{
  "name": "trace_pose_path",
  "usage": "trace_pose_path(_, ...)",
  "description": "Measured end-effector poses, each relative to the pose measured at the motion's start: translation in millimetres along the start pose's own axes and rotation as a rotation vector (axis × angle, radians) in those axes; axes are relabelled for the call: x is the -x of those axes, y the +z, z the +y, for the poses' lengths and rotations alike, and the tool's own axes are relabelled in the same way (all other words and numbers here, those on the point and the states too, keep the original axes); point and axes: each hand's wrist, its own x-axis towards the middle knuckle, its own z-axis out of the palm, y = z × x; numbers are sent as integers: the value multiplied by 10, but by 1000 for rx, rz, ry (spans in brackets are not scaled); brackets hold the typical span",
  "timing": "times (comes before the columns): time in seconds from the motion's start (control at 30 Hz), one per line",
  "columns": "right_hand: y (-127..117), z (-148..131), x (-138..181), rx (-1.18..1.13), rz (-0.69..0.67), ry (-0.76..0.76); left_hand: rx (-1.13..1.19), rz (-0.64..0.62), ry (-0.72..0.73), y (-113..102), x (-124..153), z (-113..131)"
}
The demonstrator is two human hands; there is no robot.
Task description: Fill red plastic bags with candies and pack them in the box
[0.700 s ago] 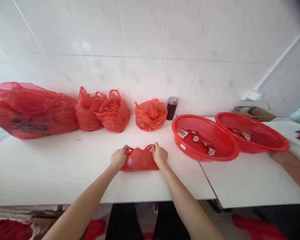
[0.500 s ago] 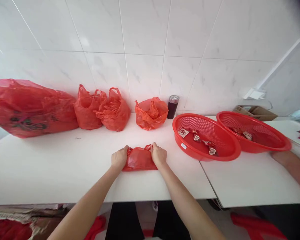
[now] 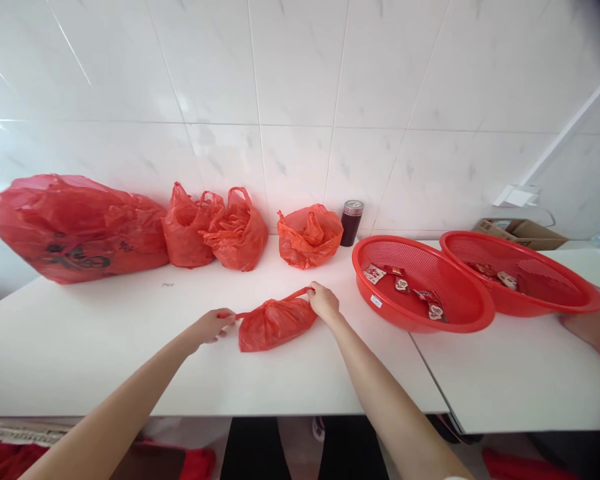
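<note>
- My small bag [image 3: 275, 323] lies on the table [image 3: 105, 347], towards the front edge and roughly straight ahead of me.
- Its long axis runs left to right, slightly skewed, so the right end sits a little farther from me than the left.
- A handle is drawn out from each end. One points left, the other points right and away from me.
- My left hand [image 3: 211, 327] is closed in a pinch on the left handle, just off the bag's left end.
- My right hand [image 3: 323, 301] is closed on the right handle, touching the bag's far right corner.
- Along the tiled wall behind stand a big bag [image 3: 80, 227], two bags [image 3: 215, 230] pressed together, an open bag [image 3: 309, 235] and a dark jar [image 3: 351, 223] just beside it. All are well apart from the small bag.
- A red basket [image 3: 420, 325] holding a few packets [image 3: 401, 283] stands near my right hand and is the closest thing on that side.
- A second basket [image 3: 555, 308] sits just beside the first, farther right.
- Another person's hand [image 3: 593, 330] rests on the table by the second basket.
</note>
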Motion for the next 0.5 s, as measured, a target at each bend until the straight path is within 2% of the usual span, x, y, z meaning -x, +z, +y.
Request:
trace_pose_path(0.07,-172,-87,-161,-30,5,-66,36,81,44,-31,-43,100)
trace_pose_path(0.17,-543,-213,-539,-57,111,-127,35,139,166,121,-162,321)
trace_pose_path(0.27,-870,-296,-979,-62,216,-127,12,24,220,374,-264,457)
trace_pose_path(0.33,-966,-308,-1233,-47,237,-102,4,-46,206,430,-302,418)
trace_pose_path(0.4,-949,-281,-1427,-25,232,-76,15,-53,181,314,-310,250)
trace_pose_path(0.5,-792,-195,-1604,-6,210,-57,51,32,93,-135,-266,-207)
